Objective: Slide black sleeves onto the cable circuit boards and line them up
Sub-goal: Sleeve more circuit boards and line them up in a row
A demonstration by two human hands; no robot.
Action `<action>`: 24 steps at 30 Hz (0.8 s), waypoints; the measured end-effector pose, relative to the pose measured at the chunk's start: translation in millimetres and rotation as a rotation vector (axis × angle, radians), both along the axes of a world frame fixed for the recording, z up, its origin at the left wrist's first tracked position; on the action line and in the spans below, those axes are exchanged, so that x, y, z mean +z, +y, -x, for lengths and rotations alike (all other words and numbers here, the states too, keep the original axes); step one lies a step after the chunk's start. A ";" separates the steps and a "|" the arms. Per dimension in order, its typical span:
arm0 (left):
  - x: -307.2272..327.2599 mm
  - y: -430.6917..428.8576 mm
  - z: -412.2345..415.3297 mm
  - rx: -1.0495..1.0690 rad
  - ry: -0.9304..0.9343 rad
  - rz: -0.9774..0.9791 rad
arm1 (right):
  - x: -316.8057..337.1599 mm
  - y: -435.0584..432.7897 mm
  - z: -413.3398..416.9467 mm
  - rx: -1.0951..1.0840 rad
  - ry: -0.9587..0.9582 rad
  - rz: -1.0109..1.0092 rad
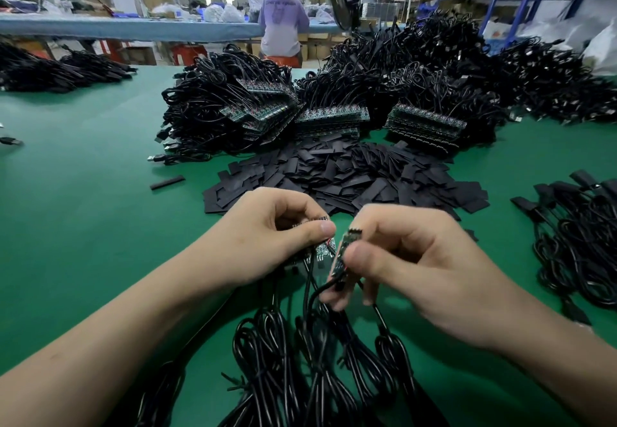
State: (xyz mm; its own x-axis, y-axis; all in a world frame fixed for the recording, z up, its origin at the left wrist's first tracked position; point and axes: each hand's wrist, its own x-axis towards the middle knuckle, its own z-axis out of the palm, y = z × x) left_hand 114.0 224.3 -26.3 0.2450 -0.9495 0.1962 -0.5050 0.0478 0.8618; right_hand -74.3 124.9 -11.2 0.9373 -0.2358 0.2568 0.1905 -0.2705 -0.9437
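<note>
My left hand [267, 243] grips a small bunch of bare circuit boards [322, 250], fingers curled round them and thumb pressed on top. My right hand [410, 259] pinches one single circuit board [344, 253] between thumb and fingers, held upright just right of the bunch. Black cables [310, 360] hang from the boards down onto the green table [83, 209] in coiled bundles. A heap of flat black sleeves [350, 176] lies just beyond both hands. Neither hand holds a sleeve that I can see.
Stacks of bare boards on cables [334, 119] and big cable piles [434, 69] fill the far table. A group of sleeved cables [581, 226] lies at the right. One loose sleeve [167, 182] lies left of the heap. A seated person [283, 15] is beyond the table.
</note>
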 end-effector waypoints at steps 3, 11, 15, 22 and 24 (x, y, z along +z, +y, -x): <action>-0.1 -0.7 2.1 0.014 -0.018 -0.009 | -4.1 2.4 -0.2 -0.093 0.030 0.236; 1.7 0.9 -1.4 0.052 0.218 0.036 | 1.6 -1.3 -0.7 -0.132 -0.079 0.077; -1.3 0.4 -6.6 0.134 0.150 0.025 | 3.7 -8.1 1.5 -0.158 -0.158 -0.074; -6.0 -0.9 -8.5 0.079 -0.032 0.047 | 5.9 -10.1 1.6 -0.248 -0.253 -0.367; -4.0 1.0 -8.5 0.046 -0.084 0.075 | 5.8 -11.3 1.3 -0.304 -0.247 -0.329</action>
State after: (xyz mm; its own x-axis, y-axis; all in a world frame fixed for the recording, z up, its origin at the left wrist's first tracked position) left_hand 122.5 225.3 -30.3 0.2678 -0.9194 0.2881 -0.5783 0.0858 0.8113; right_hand -75.6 113.6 -5.5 0.7346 -0.5936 0.3287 0.3776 -0.0449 -0.9249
